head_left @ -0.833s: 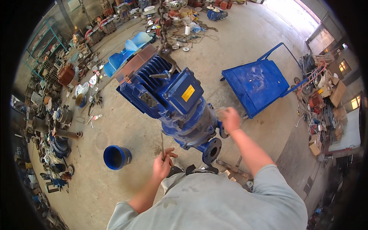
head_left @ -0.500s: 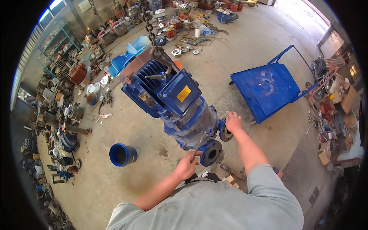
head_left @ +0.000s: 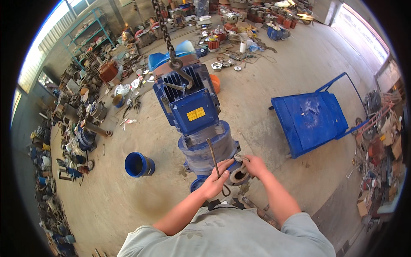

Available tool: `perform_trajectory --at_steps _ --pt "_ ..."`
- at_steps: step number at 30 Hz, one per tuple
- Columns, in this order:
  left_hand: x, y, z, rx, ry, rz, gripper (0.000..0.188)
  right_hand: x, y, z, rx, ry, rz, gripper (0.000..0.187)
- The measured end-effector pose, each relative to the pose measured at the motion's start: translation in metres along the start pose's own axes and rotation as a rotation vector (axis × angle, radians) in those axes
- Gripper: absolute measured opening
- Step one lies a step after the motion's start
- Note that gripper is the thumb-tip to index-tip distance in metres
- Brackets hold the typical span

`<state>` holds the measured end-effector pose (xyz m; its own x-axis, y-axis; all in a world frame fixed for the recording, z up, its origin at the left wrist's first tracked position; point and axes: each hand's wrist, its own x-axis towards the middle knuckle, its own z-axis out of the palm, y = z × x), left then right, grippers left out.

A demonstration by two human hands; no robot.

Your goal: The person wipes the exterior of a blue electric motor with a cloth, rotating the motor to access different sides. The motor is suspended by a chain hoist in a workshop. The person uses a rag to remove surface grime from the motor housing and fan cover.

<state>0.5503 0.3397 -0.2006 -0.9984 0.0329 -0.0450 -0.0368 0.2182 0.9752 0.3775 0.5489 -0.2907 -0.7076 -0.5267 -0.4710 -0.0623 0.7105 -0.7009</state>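
Blue pump (head_left: 201, 128) — hung from a hook (head_left: 182, 75) and chain (head_left: 162, 25), low over the concrete floor (head_left: 278, 85), just in front of the person. Left hand (head_left: 216, 182) is closed around a thin metal rod (head_left: 212, 156) that leans against the pump's grey lower body. Right hand (head_left: 252, 165) grips the round flange (head_left: 237, 173) at the pump's base, fingers curled over its rim. Blue bucket (head_left: 138, 165) stands to the left; blue cart (head_left: 312, 120) to the right — both well apart from the pump.
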Motion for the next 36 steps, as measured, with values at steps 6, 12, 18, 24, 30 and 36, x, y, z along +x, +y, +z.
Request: perform_trajectory --at_steps 6,12,18,24,30,36 --pt "0.023 -0.009 0.042 -0.327 0.116 -0.145 0.078 -0.088 -0.029 0.017 0.581 -0.274 -0.159 0.066" --pt "0.013 -0.037 0.058 0.077 0.269 -0.097 0.070 -0.117 -0.023 0.022 0.346 -0.239 -0.143 0.075" --pt "-0.045 -0.028 0.039 0.204 0.344 -0.359 0.087 -0.116 -0.004 0.010 0.569 -0.078 -0.112 0.060" --pt "-0.048 -0.065 0.001 0.616 0.805 -0.356 0.098 -0.127 -0.009 0.002 0.755 -0.089 -0.255 0.047" --pt "-0.097 -0.179 -0.149 0.338 1.101 -1.056 0.102 -0.115 -0.016 -0.011 0.753 -0.025 -0.262 0.045" --pt "-0.094 -0.297 -0.195 0.160 1.178 -0.740 0.102 -0.109 -0.017 -0.033 0.554 0.039 -0.219 0.041"
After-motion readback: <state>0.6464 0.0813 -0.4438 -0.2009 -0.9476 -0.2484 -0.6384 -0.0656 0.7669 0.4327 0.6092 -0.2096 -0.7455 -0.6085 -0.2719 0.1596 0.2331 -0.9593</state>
